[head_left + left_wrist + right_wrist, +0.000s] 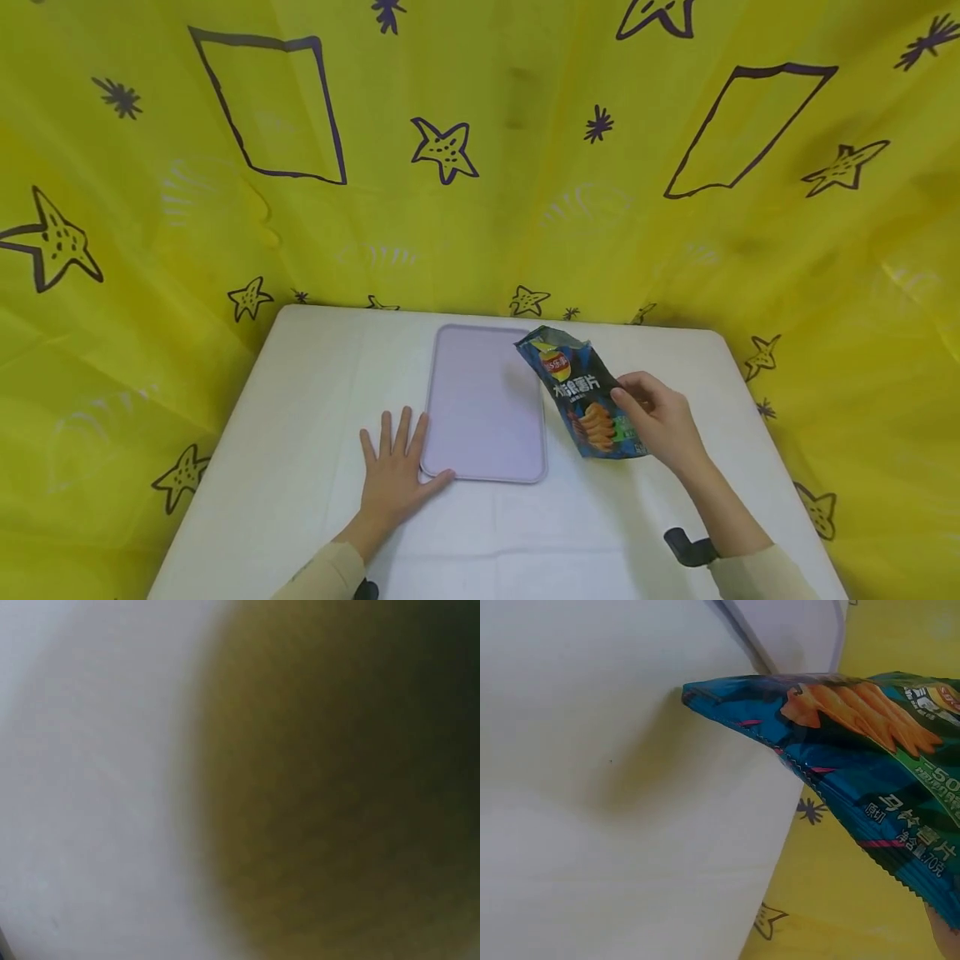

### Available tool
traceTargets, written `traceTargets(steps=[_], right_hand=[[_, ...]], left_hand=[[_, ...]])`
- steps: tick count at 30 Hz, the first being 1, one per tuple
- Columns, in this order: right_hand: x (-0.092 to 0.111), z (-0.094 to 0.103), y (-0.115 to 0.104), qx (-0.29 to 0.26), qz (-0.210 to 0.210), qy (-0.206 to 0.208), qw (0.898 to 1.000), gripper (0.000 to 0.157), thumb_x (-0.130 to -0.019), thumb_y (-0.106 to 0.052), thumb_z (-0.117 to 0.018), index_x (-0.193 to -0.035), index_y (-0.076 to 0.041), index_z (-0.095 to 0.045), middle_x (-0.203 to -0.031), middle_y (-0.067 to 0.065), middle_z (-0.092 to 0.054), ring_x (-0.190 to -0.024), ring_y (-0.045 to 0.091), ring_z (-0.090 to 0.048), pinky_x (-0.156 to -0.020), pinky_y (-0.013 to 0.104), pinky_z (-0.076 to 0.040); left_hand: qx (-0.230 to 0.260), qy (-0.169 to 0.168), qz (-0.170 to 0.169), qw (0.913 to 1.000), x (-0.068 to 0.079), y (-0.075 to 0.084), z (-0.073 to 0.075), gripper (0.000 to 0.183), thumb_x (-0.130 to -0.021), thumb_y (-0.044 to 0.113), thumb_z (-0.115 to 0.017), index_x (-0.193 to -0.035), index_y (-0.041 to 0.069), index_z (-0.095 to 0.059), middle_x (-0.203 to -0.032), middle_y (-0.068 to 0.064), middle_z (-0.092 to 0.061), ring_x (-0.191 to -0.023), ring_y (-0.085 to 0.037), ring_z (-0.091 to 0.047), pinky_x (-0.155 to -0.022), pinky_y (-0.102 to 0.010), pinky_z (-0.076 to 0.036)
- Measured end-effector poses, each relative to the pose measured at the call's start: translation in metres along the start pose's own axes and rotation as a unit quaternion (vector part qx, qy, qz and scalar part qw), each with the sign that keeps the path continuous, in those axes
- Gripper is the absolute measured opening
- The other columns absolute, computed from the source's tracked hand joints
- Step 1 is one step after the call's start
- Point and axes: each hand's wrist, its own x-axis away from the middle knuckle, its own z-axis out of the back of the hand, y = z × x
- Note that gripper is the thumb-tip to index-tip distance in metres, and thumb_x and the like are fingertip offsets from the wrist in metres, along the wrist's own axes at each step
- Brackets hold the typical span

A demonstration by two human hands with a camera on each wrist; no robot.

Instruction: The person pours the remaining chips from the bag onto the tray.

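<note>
My right hand (666, 417) pinches a dark blue bag of potato chips (581, 396) by its lower right edge, thumb on the front. The bag is tilted, held above the table, and its top end overlaps the right side of a pale purple tray (486, 408); that top looks torn open. In the right wrist view the chip bag (855, 742) shows a blue side with pictured chips. My left hand (393, 475) lies flat with fingers spread, thumb at the tray's lower left corner. A blurred yellowish shape fills most of the left wrist view.
The tray lies flat on a white table (315, 375) with rounded far corners. Yellow cloth (510, 217) printed with starfish hangs behind and beside the table. A black strap piece (690, 547) sits at my right wrist.
</note>
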Motion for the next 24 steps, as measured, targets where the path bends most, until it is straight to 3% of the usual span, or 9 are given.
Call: traceTargets(steps=[9, 16, 24], right_hand=[[-0.016, 0.006, -0.01, 0.066, 0.092, -0.004, 0.994, 0.009, -0.096, -0.013, -0.067, -0.105, -0.01, -0.068, -0.089, 0.0, -0.074, -0.077, 0.008, -0.065, -0.066, 0.021, -0.057], [-0.02, 0.008, -0.017, 0.115, 0.112, 0.008, 0.987, 0.014, -0.094, -0.013, -0.07, -0.107, -0.011, -0.069, -0.084, 0.0, -0.074, -0.07, 0.012, -0.065, -0.061, 0.026, -0.056], [-0.029, 0.006, -0.027, 0.149, 0.156, 0.02, 0.976, 0.027, -0.089, -0.012, -0.075, -0.114, -0.015, -0.065, -0.079, 0.0, -0.075, -0.062, 0.012, -0.064, -0.056, 0.031, -0.052]], left_hand=[[0.005, 0.006, -0.002, 1.0, -0.002, -0.002, -0.006, 0.107, -0.079, 0.086, -0.046, -0.159, 0.019, -0.026, -0.166, -0.013, -0.02, -0.151, -0.046, -0.009, -0.113, -0.075, -0.001], [-0.002, 0.001, 0.002, 1.0, -0.001, -0.005, -0.01, 0.107, -0.079, 0.088, -0.042, -0.16, 0.02, -0.024, -0.167, -0.012, -0.017, -0.152, -0.044, -0.006, -0.114, -0.073, 0.002], [-0.002, -0.001, 0.004, 1.0, 0.0, -0.002, -0.002, 0.106, -0.079, 0.085, -0.048, -0.159, 0.019, -0.026, -0.166, -0.013, -0.021, -0.152, -0.045, -0.01, -0.114, -0.074, -0.002]])
